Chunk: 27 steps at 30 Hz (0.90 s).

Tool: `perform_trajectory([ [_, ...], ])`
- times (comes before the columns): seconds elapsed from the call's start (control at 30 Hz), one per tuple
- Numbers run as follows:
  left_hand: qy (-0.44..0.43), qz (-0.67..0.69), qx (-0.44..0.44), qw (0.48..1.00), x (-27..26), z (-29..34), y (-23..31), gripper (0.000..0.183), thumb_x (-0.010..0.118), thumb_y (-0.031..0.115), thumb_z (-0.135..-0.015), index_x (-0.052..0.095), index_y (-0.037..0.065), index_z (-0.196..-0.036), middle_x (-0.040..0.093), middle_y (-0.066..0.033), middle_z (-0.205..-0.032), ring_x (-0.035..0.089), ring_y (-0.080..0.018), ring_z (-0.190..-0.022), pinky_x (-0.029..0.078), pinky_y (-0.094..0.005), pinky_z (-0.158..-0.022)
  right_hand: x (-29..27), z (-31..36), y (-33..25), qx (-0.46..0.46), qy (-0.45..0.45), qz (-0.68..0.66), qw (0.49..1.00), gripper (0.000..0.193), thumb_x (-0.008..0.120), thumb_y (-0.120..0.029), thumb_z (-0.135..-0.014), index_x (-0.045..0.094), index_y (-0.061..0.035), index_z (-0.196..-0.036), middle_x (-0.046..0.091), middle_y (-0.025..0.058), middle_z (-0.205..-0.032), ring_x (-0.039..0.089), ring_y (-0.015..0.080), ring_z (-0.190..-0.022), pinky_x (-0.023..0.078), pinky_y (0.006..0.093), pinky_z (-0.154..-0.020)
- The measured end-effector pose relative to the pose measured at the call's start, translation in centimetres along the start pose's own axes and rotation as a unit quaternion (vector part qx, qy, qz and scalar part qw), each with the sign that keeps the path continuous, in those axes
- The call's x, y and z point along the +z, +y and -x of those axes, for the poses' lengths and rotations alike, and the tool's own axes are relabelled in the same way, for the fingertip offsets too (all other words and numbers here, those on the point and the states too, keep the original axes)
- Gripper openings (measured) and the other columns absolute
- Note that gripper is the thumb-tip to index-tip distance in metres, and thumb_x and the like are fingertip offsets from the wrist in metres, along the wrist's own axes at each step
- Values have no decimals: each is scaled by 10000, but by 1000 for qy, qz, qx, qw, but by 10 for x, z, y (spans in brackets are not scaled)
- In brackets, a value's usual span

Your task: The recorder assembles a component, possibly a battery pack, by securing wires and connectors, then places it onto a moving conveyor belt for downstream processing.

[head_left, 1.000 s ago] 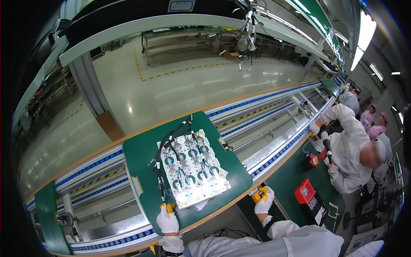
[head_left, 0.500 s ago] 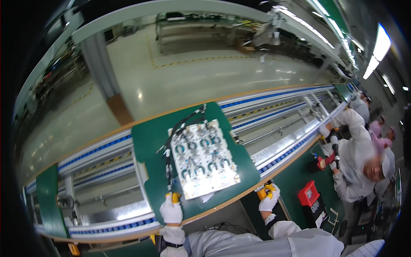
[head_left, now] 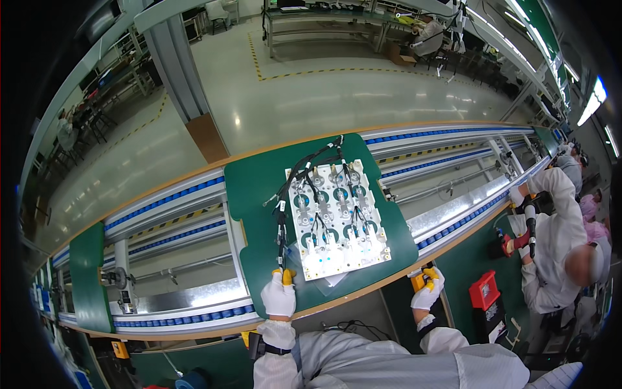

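Pale flat plate w/ round metal fittings [head_left: 346, 258] lies on the dark-green notched board [head_left: 253, 165], which spans the blue-rollered metal conveyor [head_left: 188, 321]. L hand, white glove w/ yellow fingertips [head_left: 278, 297], is at the board's near edge, fingers partly curled by the lower end of the black cable bundle w/ white tags [head_left: 282, 227]; can't tell if it grips cable, board or both. R hand, gloved same way [head_left: 427, 292], has fingers bent at a small yellow box [head_left: 418, 283] by the conveyor edge; firm hold or light touch, can't tell.

Main risk IMO: if the board rolls w/ the L hand on the cable, the pull prob. goes straight to the thin leads on the plate & strains joints. Bundle's top end is right by the board's far edge, so it could snag there. Clear plastic sheet [head_left: 334, 281] pokes out under the plate; might let it slip. And if that box is a switch, an accidental press could jolt everything.
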<state>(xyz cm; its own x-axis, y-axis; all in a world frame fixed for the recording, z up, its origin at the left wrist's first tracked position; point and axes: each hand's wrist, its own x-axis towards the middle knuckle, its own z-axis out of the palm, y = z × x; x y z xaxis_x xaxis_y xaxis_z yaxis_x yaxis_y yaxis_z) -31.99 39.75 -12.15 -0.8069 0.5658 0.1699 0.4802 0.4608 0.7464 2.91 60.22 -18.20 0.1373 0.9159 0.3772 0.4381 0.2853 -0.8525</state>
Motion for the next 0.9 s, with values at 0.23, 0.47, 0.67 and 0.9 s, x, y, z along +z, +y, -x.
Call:
perform_trajectory([
  [0.23,-1,-11,0,1000,-1,1,4,119,613,210,-932,713,152,-962,661,-150,-708,658,-382,-678,494,-482,-619,-2,0,0,2,5,50,999,332,386,-150,-993,579,-21,-1231,573,146,-1217,556,276,-1137,409,374,-1050],
  [0.47,3,-26,8,1000,0,-1,4,122,608,224,-944,700,145,-951,660,-155,-705,659,-390,-689,492,-494,-625,-5,-1,1,5,-2,48,999,340,379,-122,-994,576,-12,-1248,573,159,-1230,553,290,-1149,407,387,-1054],
  [0.67,-50,-20,-41,998,-1,-2,6,146,608,133,-895,640,48,-1009,653,-239,-800,643,-452,-793,489,-499,-679,-8,-2,0,-11,-17,59,998,348,370,-121,-995,565,-11,-1262,570,164,-1236,549,294,-1151,400,384,-1055],
  [0.9,11,-32,1,999,7,-1,-5,114,641,242,-924,686,140,-951,653,-167,-697,646,-404,-671,484,-512,-609,-8,0,-2,-29,-33,69,997,356,349,-144,-1016,550,-10,-1278,557,167,-1243,544,296,-1149,389,378,-1061],
])
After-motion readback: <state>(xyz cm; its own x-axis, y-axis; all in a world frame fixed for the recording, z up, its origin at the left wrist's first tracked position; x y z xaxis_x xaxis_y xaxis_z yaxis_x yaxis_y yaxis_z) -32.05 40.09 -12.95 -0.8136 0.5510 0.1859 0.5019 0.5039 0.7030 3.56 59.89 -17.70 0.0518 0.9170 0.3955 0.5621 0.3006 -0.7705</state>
